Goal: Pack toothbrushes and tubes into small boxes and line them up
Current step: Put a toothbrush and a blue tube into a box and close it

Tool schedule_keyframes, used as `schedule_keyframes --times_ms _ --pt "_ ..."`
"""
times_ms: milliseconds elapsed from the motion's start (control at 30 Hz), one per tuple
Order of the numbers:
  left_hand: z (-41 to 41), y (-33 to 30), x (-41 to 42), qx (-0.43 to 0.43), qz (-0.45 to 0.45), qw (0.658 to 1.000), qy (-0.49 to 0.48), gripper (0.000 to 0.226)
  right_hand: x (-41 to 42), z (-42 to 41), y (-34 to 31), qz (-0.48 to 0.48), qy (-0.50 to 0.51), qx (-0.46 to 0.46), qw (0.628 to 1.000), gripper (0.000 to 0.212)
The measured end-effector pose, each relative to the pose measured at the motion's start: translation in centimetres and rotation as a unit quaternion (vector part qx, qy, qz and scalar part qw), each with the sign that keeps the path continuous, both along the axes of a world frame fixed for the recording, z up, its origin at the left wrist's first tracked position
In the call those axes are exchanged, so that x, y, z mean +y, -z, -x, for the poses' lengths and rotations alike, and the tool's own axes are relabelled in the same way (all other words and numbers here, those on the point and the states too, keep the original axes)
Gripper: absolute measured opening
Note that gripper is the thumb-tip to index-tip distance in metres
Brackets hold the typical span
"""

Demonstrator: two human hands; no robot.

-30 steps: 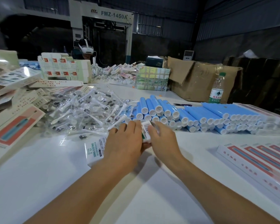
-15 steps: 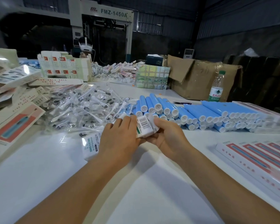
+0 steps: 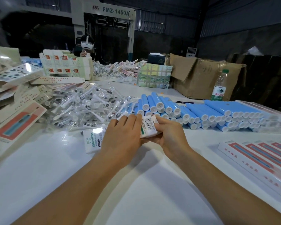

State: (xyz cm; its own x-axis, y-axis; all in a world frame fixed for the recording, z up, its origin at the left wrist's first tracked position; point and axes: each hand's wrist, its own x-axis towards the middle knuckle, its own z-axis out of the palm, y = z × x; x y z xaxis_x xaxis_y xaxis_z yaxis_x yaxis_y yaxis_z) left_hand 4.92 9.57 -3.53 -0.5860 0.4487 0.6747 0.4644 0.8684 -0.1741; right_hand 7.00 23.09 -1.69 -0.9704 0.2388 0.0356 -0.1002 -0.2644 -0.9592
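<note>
We hold the small barcoded box [image 3: 149, 127] at table centre, left hand [image 3: 123, 137] curled round its near side and right hand [image 3: 167, 135] pinching its far end, probably to steady it for closing, blue tubes [image 3: 206, 112] waiting at two o'clock.
</note>
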Motion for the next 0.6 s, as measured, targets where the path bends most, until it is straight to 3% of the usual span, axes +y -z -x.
schedule_keyframes --times_ms 300,433,600 --pt "0.09 0.41 0.22 -0.037 -0.021 0.999 -0.015 0.073 -1.04 -0.33 0.46 -0.173 0.027 0.039 0.984 0.044" --pt "0.64 0.39 0.26 -0.033 -0.045 0.997 -0.05 0.071 -0.55 -0.57 0.44 -0.275 0.098 0.062 0.954 0.013" --pt "0.44 0.27 0.59 -0.033 -0.03 0.997 -0.069 0.072 -0.63 -0.38 0.79 -0.349 0.177 0.108 0.914 0.015"
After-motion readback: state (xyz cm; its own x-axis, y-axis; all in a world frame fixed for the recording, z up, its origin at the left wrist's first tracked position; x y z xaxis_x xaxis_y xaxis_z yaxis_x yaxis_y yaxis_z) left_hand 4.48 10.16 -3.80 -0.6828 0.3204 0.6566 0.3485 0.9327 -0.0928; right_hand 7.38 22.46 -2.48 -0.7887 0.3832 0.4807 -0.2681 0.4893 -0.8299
